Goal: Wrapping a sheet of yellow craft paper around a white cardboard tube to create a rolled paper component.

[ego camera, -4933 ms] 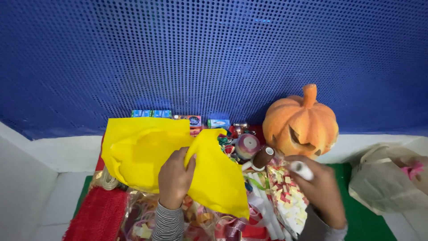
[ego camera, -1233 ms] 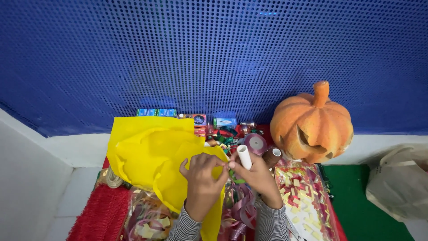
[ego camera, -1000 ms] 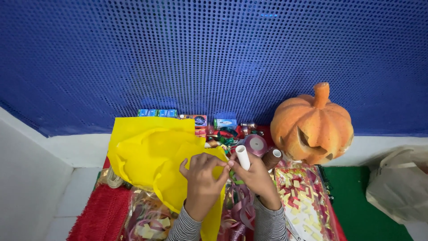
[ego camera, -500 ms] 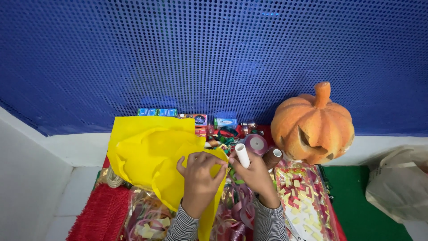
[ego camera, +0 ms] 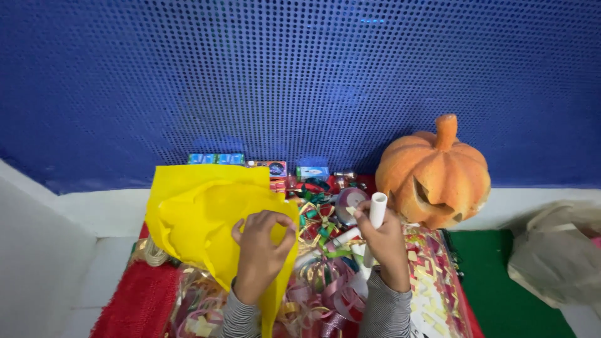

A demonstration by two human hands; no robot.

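Left hand (ego camera: 260,250): fingers pinching edge of yellow paper sheet (ego camera: 197,219), held over the ribbon clutter.
Right hand (ego camera: 379,241): fingers clenched round white tube (ego camera: 377,209), upright.
Nearby: orange pumpkin (ego camera: 438,172) just right of tube; red cloth (ego camera: 141,300) at lower left.

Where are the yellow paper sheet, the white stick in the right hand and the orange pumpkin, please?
yellow paper sheet (ego camera: 200,219): head view, middle of the sheet.
white stick (ego camera: 377,208): head view, upper end above the right hand (ego camera: 383,247).
orange pumpkin (ego camera: 438,172): head view, front ribs.
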